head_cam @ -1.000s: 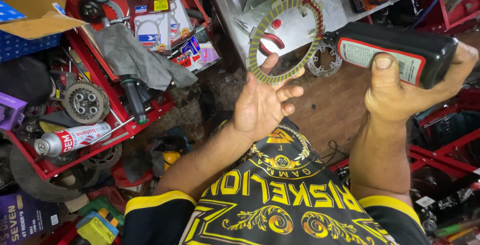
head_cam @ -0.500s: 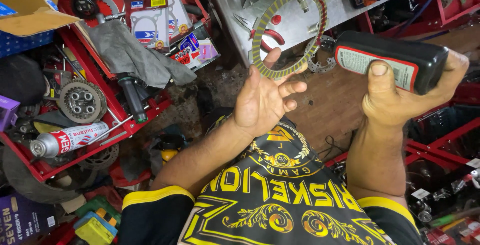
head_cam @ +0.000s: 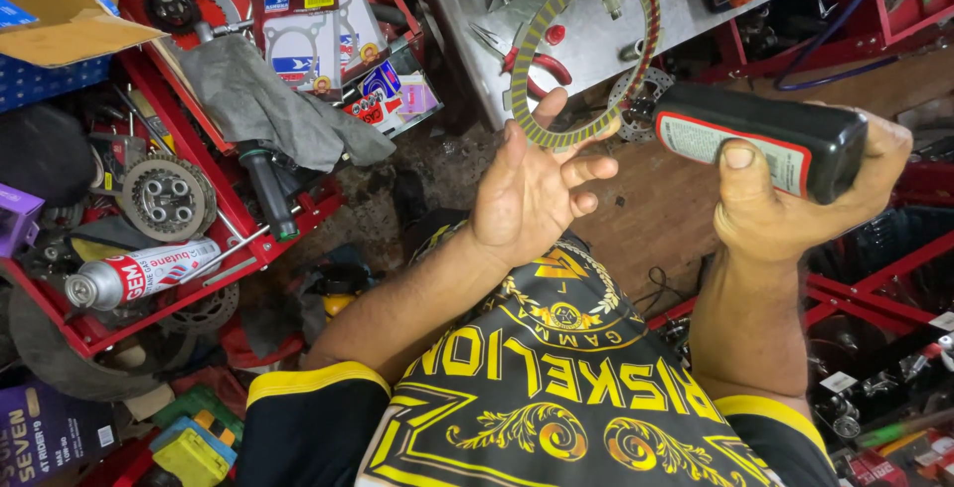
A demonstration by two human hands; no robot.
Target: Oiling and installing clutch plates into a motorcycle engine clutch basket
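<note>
At frame centre the left hand point(head_cam: 532, 194) pinched a ribbed friction ring point(head_cam: 586, 50) upright; the right hand point(head_cam: 795, 204), right of it, gripped a black bottle point(head_cam: 760, 139)

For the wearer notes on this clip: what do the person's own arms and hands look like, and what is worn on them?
Both the left hand and the right hand are bare: no gloves, rings or watch visible. The forearms are uncovered. Short black sleeves end near the elbows with a yellow band at the hem, part of a black shirt with yellow lettering and ornate gold scrollwork.
</note>
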